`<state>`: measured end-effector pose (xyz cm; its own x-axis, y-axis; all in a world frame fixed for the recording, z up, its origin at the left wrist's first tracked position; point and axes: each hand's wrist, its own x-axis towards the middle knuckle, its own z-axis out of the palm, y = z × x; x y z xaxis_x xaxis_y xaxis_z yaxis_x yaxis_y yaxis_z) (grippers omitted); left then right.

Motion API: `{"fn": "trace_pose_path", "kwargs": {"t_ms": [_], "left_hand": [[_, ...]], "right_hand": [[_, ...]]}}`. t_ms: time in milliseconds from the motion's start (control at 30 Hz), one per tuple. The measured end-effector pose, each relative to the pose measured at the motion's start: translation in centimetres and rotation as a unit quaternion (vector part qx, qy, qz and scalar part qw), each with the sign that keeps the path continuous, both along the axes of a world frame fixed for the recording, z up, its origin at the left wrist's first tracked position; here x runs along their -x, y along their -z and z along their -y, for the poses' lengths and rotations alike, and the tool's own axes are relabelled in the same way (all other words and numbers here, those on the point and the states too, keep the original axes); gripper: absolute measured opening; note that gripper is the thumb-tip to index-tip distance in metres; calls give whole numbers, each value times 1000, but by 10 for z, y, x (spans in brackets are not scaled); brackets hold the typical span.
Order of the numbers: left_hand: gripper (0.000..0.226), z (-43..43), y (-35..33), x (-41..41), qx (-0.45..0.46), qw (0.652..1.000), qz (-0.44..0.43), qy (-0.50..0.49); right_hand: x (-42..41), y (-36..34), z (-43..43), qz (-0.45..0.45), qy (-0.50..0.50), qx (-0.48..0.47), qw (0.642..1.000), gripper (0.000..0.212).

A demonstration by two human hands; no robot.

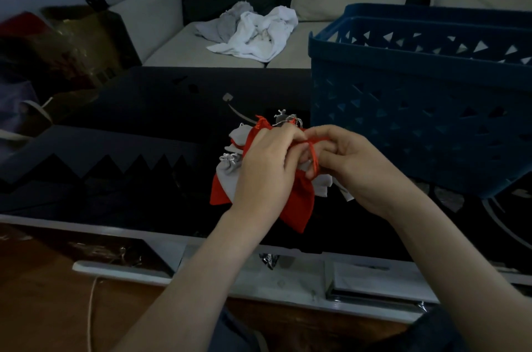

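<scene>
Above a dark glass table (pixel 138 127), both hands work on a red drawstring pouch (pixel 299 205). My left hand (pixel 264 167) grips the pouch's gathered top, and its body hangs down below the fingers. My right hand (pixel 354 164) pinches the pouch's red drawstring (pixel 314 160), which loops over its fingers. Under the hands lies a small heap of several red and grey pouches (pixel 227 179) with their cords tied.
A blue plastic basket (pixel 417 110) with triangular holes stands on the table at the right. Behind the table is a beige sofa (pixel 184 49) with crumpled white and grey cloths (pixel 253 32) on its seat. A dark bag (pixel 72 43) stands at the left.
</scene>
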<state>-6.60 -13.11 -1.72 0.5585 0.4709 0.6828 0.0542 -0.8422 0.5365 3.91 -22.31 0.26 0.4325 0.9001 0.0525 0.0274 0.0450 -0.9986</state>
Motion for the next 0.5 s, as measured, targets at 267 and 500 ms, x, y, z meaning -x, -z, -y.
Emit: {"fn": "trace_pose_path", "kwargs": {"t_ms": [267, 500], "left_hand": [[6, 3, -2, 2, 56, 998, 27, 6], [8, 4, -4, 4, 93, 994, 36, -42]], "right_hand": [[1, 2, 0, 4, 73, -11, 997, 17], [3, 6, -3, 41, 162, -51, 985, 22]]}}
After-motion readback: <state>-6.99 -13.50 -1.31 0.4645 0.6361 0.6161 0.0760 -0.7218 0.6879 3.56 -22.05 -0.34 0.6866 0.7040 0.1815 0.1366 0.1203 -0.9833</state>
